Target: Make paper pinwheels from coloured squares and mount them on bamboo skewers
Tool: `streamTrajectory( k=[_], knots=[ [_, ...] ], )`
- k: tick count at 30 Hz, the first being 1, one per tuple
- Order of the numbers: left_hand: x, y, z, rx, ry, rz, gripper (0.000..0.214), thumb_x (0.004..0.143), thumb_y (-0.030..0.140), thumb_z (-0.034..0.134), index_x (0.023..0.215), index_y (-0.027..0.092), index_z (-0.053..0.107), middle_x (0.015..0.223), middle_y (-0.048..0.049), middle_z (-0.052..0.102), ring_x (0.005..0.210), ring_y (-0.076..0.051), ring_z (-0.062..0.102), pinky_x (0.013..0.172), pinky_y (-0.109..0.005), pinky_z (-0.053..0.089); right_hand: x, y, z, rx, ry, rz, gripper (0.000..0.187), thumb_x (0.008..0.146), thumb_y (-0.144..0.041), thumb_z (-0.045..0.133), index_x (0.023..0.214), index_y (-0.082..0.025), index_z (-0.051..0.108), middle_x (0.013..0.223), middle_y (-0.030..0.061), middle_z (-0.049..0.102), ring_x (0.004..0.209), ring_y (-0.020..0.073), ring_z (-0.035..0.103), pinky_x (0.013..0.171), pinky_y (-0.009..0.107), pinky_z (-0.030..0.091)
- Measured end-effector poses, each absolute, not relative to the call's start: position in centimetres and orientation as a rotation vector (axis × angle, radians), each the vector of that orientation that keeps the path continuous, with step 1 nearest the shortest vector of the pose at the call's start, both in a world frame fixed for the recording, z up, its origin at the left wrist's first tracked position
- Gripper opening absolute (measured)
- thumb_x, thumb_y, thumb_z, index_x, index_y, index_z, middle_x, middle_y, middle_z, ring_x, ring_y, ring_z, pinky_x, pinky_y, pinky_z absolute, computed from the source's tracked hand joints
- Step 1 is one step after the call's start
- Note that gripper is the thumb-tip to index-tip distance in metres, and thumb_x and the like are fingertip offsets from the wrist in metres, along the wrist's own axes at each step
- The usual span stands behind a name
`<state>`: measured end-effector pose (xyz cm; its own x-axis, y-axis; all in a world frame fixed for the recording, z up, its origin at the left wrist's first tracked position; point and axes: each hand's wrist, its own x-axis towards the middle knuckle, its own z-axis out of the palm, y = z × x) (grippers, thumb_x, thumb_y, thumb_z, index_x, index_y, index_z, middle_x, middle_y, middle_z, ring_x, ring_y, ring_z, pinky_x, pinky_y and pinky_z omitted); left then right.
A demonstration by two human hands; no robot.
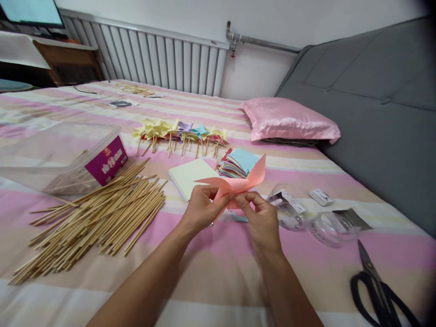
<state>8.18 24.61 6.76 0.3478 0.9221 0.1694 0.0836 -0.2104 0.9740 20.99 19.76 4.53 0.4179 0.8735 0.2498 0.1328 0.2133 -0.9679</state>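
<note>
Both my hands hold a pink paper piece point(238, 184) folded into pinwheel-like flaps, a little above the striped bed. My left hand point(200, 209) pinches its left side, fingers closed on the paper. My right hand point(260, 215) pinches the middle from the right. Just beyond lie a pale yellow sheet point(190, 175) and a stack of coloured paper squares point(236, 163). A row of finished paper pinwheels on sticks point(180, 134) lies farther back.
A big pile of bamboo sticks point(98, 218) lies to the left, by a clear plastic box point(61, 154) with a purple label. Small clear containers point(306, 213) and black scissors point(378, 286) lie to the right. A pink pillow point(289, 120) and grey headboard point(374, 100) are behind.
</note>
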Motion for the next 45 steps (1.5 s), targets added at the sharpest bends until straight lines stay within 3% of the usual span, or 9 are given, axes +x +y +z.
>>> streamTrajectory(
  k=[9, 13, 17, 25, 32, 41, 45],
  knots=[
    [8.1, 24.6, 6.8, 1.653, 0.931, 1.064, 0.026, 0.071, 0.034, 0.063, 0.058, 0.012, 0.065, 0.061, -0.0027, 0.062, 0.06, -0.016, 0.054, 0.052, -0.023, 0.04, 20.7, 19.8, 4.6, -1.26, -1.028, 0.604, 0.02, 0.073, -0.037, 0.066, 0.074, -0.019, 0.058, 0.08, 0.0004, 0.058, 0.08, 0.0167, 0.055, 0.076, 0.031, 0.045],
    [8.1, 24.6, 6.9, 1.642, 0.914, 1.039, 0.023, 0.073, 0.031, 0.061, 0.066, 0.011, 0.069, 0.065, -0.004, 0.065, 0.063, -0.017, 0.056, 0.056, -0.024, 0.042, 20.8, 19.9, 4.3, -1.306, -1.025, 0.472, 0.032, 0.071, -0.038, 0.068, 0.093, -0.02, 0.053, 0.096, 0.0034, 0.056, 0.096, 0.0199, 0.054, 0.086, 0.036, 0.043],
    [8.1, 24.5, 7.0, 1.652, 0.916, 1.004, 0.021, 0.073, 0.028, 0.06, 0.067, 0.01, 0.069, 0.067, -0.005, 0.067, 0.064, -0.018, 0.059, 0.057, -0.024, 0.043, 20.7, 20.0, 4.3, -1.179, -1.029, 0.545, 0.046, 0.073, -0.037, 0.066, 0.112, -0.021, 0.046, 0.109, 0.0088, 0.058, 0.103, 0.0215, 0.056, 0.085, 0.036, 0.047],
    [8.1, 24.6, 6.9, 1.707, 0.926, 0.995, 0.022, 0.074, 0.028, 0.057, 0.064, 0.011, 0.066, 0.058, -0.0007, 0.06, 0.052, -0.011, 0.05, 0.048, -0.02, 0.036, 20.9, 19.7, 4.5, -1.244, -1.05, 0.654, 0.028, 0.073, -0.035, 0.068, 0.094, -0.016, 0.067, 0.094, 0.0079, 0.069, 0.088, 0.0236, 0.063, 0.078, 0.039, 0.051],
    [8.0, 24.7, 6.1, 1.653, 0.975, 1.007, 0.022, 0.071, 0.025, 0.059, 0.053, 0.013, 0.053, 0.051, 0.0036, 0.046, 0.047, -0.007, 0.037, 0.042, -0.019, 0.027, 20.9, 19.7, 4.8, -1.234, -1.035, 0.681, 0.025, 0.073, -0.033, 0.068, 0.092, -0.017, 0.069, 0.088, 0.0057, 0.071, 0.083, 0.023, 0.065, 0.08, 0.041, 0.052],
    [8.1, 24.3, 6.8, 1.748, 0.949, 0.976, 0.02, 0.075, 0.027, 0.055, 0.066, 0.011, 0.064, 0.056, 0.0014, 0.053, 0.05, -0.009, 0.044, 0.046, -0.019, 0.033, 21.0, 19.6, 4.8, -1.253, -1.062, 0.721, 0.027, 0.075, -0.034, 0.067, 0.093, -0.014, 0.068, 0.09, 0.0074, 0.072, 0.084, 0.0237, 0.066, 0.079, 0.038, 0.052],
    [8.1, 24.2, 6.6, 1.822, 0.997, 0.999, 0.026, 0.076, 0.03, 0.056, 0.057, 0.012, 0.058, 0.05, 0.003, 0.045, 0.047, -0.008, 0.037, 0.042, -0.018, 0.027, 21.0, 19.5, 5.1, -1.252, -1.087, 0.682, 0.024, 0.076, -0.032, 0.066, 0.09, -0.013, 0.069, 0.09, 0.0079, 0.073, 0.088, 0.0225, 0.066, 0.08, 0.033, 0.051]
  ],
)
